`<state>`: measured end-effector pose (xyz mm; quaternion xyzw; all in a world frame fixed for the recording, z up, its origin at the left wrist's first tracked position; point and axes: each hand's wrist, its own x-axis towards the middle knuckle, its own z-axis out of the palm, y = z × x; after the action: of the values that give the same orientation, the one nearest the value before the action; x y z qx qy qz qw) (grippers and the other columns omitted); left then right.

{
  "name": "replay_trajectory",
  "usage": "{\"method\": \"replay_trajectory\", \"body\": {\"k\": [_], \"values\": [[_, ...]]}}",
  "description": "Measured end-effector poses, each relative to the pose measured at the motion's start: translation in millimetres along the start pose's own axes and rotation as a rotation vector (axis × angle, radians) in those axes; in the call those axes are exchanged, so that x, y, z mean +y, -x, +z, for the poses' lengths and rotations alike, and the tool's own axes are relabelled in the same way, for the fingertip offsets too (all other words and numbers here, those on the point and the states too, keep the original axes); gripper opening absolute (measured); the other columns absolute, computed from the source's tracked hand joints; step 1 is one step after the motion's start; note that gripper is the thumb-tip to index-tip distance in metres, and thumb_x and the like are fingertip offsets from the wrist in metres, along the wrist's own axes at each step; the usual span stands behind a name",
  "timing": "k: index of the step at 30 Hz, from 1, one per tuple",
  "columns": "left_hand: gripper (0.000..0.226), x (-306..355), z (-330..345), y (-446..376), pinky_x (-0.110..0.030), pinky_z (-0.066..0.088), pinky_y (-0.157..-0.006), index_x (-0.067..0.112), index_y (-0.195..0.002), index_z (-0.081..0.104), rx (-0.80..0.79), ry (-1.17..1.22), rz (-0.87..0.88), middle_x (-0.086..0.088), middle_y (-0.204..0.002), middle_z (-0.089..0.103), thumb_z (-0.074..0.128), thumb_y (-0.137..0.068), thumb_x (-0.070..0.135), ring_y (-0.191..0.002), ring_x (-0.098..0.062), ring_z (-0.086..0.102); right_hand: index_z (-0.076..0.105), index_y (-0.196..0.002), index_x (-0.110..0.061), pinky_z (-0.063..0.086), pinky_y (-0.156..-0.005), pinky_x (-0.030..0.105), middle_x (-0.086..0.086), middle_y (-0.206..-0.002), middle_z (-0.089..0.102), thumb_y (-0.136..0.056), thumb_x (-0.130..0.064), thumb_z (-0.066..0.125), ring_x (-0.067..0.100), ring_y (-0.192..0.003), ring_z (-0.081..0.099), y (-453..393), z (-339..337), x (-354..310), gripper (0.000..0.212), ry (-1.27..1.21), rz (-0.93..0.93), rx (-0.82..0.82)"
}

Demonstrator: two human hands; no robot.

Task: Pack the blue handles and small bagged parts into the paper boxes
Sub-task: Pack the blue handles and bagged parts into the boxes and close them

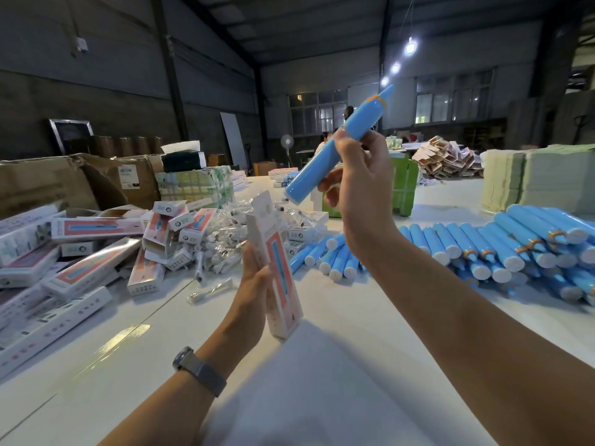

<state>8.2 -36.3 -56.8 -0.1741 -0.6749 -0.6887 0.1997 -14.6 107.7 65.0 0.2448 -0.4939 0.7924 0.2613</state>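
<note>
My left hand [254,278] grips a long white paper box [277,268] with a pink and blue print, held upright and tilted, its top flap open. My right hand [357,178] holds a blue handle [338,146] raised above the box, its flat end pointing down toward the box's open top and its tip with an orange ring up. Several more blue handles [515,246] lie in rows on the white table [322,365] at the right. A heap of small clear bagged parts [225,233] lies behind the box.
Packed and empty paper boxes [80,252] are piled at the left, with brown cartons [64,181] behind them. A green crate [404,185] stands past my right hand, and stacks of flat sheets [541,175] sit at the far right. People stand far back.
</note>
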Motion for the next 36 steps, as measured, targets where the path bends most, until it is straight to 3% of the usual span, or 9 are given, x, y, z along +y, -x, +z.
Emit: {"method": "replay_trajectory", "body": {"k": [2,4,7,10,14,18,22,28,36], "values": [[0.053,-3.3,-2.5,2.2,-0.027,0.045,-0.090,0.055,-0.142,0.023,-0.058,-0.147,0.022,0.035,-0.125,0.048,0.051,-0.099,0.043,-0.111,0.015,0.050,0.053,-0.098,-0.021,0.042,-0.042,0.023,-0.005,-0.068,0.059,-0.098,-0.027,0.054,0.011,-0.049,0.055,1.4,1.2,-0.1,0.006,0.004,-0.008,-0.029],[0.067,-5.8,-5.5,2.8,-0.017,0.052,-0.070,0.053,-0.142,0.028,-0.010,-0.207,0.042,0.032,-0.112,0.053,0.066,-0.086,0.047,-0.102,0.005,0.056,0.052,-0.100,-0.020,0.044,-0.043,0.024,-0.010,-0.062,0.058,-0.098,-0.027,0.054,0.009,-0.048,0.054,2.8,2.8,-1.0,0.007,-0.001,-0.007,-0.065],[0.054,-6.3,-5.2,2.0,-0.014,0.052,-0.064,0.035,-0.114,0.049,0.078,-0.217,0.060,0.026,-0.089,0.058,0.079,-0.071,0.047,-0.091,-0.010,0.054,0.052,-0.100,-0.019,0.044,-0.043,0.025,-0.010,-0.060,0.055,-0.098,-0.025,0.056,0.008,-0.047,0.053,5.0,5.0,-3.3,0.007,0.008,-0.023,-0.085],[0.042,-7.5,-4.8,1.8,-0.013,0.052,-0.063,0.033,-0.100,0.048,0.136,-0.239,0.078,0.029,-0.082,0.057,0.077,-0.071,0.039,-0.080,0.003,0.053,0.052,-0.099,-0.020,0.046,-0.044,0.024,-0.009,-0.063,0.054,-0.097,-0.023,0.057,0.007,-0.049,0.052,6.6,7.7,-7.0,0.005,0.026,-0.064,-0.085],[0.044,-7.9,-1.0,4.6,-0.008,0.050,-0.062,0.037,-0.101,0.045,0.177,-0.293,0.121,0.034,-0.086,0.059,0.082,-0.078,0.031,-0.083,0.013,0.058,0.053,-0.101,-0.017,0.045,-0.046,0.023,0.000,-0.071,0.054,-0.096,-0.022,0.058,0.008,-0.052,0.051,7.1,11.0,-12.0,0.009,0.038,-0.114,-0.086],[0.050,-2.7,-0.5,4.2,-0.013,0.049,-0.060,0.046,-0.100,0.037,0.255,-0.417,0.118,0.041,-0.097,0.055,0.080,-0.075,0.043,-0.092,0.016,0.057,0.051,-0.103,-0.012,0.044,-0.045,0.024,0.010,-0.076,0.053,-0.097,-0.019,0.057,0.011,-0.050,0.050,9.5,11.3,-13.6,0.011,0.040,-0.132,-0.099],[0.058,0.0,0.7,5.1,-0.014,0.042,-0.059,0.041,-0.099,0.032,0.340,-0.563,0.163,0.033,-0.095,0.053,0.079,-0.067,0.051,-0.089,0.020,0.054,0.051,-0.101,-0.019,0.046,-0.044,0.025,0.000,-0.073,0.056,-0.097,-0.022,0.056,0.011,-0.052,0.054,9.1,12.6,-17.1,0.007,0.006,-0.156,-0.155],[0.063,0.2,1.3,7.4,-0.003,0.045,-0.055,0.038,-0.099,0.032,0.332,-0.565,0.208,0.027,-0.097,0.055,0.078,-0.060,0.055,-0.087,0.018,0.057,0.052,-0.103,-0.019,0.056,-0.067,0.041,-0.013,-0.078,0.052,-0.092,-0.029,0.060,0.008,-0.070,0.056,7.2,10.8,4.9,0.017,0.573,-0.276,-0.190],[0.035,-5.5,0.6,5.8,-0.006,0.049,-0.057,0.042,-0.102,0.026,0.274,-0.621,0.251,0.033,-0.099,0.050,0.057,-0.085,0.047,-0.086,0.017,0.057,0.045,-0.097,-0.029,0.051,-0.061,0.025,-0.013,-0.074,0.049,-0.077,-0.034,0.058,0.001,-0.061,0.049,3.2,4.7,3.9,0.025,0.590,-0.288,-0.164]]}}
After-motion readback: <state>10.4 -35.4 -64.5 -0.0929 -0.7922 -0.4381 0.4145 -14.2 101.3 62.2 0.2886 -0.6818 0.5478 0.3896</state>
